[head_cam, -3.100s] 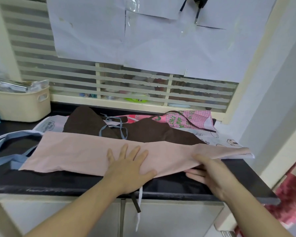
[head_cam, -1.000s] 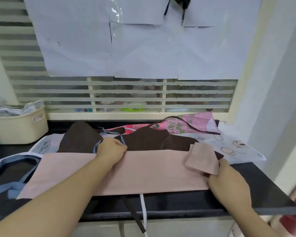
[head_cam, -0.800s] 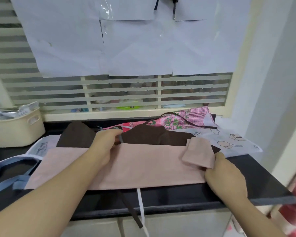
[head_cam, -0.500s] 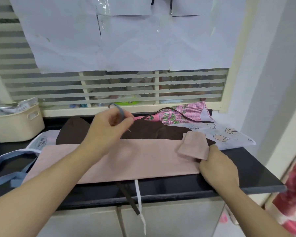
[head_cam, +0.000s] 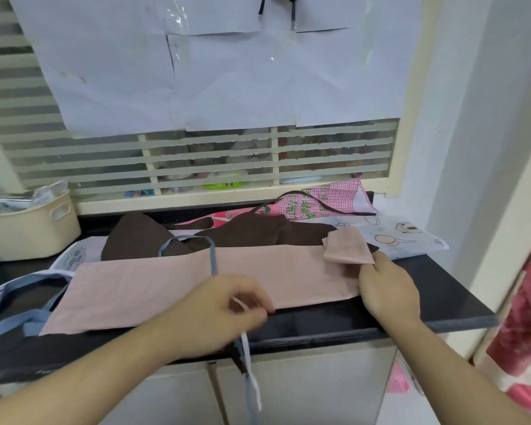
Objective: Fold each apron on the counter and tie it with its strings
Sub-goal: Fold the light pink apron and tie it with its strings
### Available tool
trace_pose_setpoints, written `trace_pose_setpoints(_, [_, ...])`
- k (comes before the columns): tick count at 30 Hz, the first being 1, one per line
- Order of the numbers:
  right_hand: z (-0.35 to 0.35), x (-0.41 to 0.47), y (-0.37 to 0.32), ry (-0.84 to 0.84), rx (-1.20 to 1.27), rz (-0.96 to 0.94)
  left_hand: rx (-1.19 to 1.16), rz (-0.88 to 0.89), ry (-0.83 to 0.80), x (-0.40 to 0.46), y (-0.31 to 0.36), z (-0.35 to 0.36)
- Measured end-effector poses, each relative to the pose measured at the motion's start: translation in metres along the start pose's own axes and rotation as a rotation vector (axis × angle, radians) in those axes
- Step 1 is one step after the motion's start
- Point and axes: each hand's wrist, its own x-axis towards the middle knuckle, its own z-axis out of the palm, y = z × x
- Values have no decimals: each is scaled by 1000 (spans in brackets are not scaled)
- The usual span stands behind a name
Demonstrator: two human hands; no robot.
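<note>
A pink apron (head_cam: 172,286), folded into a long band, lies across the black counter (head_cam: 442,286). Its right end is turned back into a small flap (head_cam: 347,245), and my right hand (head_cam: 387,289) holds that end down with the fingers tucked under the flap. At the band's front edge my left hand (head_cam: 227,311) pinches a white string (head_cam: 249,363) that hangs over the counter's edge. A blue-grey string (head_cam: 212,256) runs from the back across the band toward my left hand. A brown apron (head_cam: 258,231) lies behind.
A pink checked apron (head_cam: 325,200) and a white printed one (head_cam: 405,237) lie at the back right. A blue-strapped apron (head_cam: 13,302) lies at the left. A cream basket (head_cam: 28,228) stands at the back left. White cabinet doors (head_cam: 319,388) are below the counter.
My left hand dropped from the back of the band, where it had lifted the blue-grey string, to the front edge and took the white string. My right hand stayed at the folded end.
</note>
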Motion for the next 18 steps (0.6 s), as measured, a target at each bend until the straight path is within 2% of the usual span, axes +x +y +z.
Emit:
trace_pose_setpoints(1, [-1,0,0,2,45,15,52,6,150,12,-8,0])
trace_pose_setpoints(3, [-3,1,0,11,120,40,205,54,286,36,-24,-2])
trace_pose_setpoints(5, [-5,3,3,19,180,54,414,52,214,54,-46,2])
trace_pose_setpoints(7, [-6,7,6,36,269,68,602,-48,31,63,-72,15])
trace_pose_setpoints(9, [-7,9,7,59,431,123,729,-101,-50,62,-95,21])
trace_pose_setpoints(13, [-22,21,15,114,797,349,748,-132,-84,66,-98,22])
trace_pose_setpoints(18, [-31,18,23,145,874,352,731,-171,-122,67,-85,22])
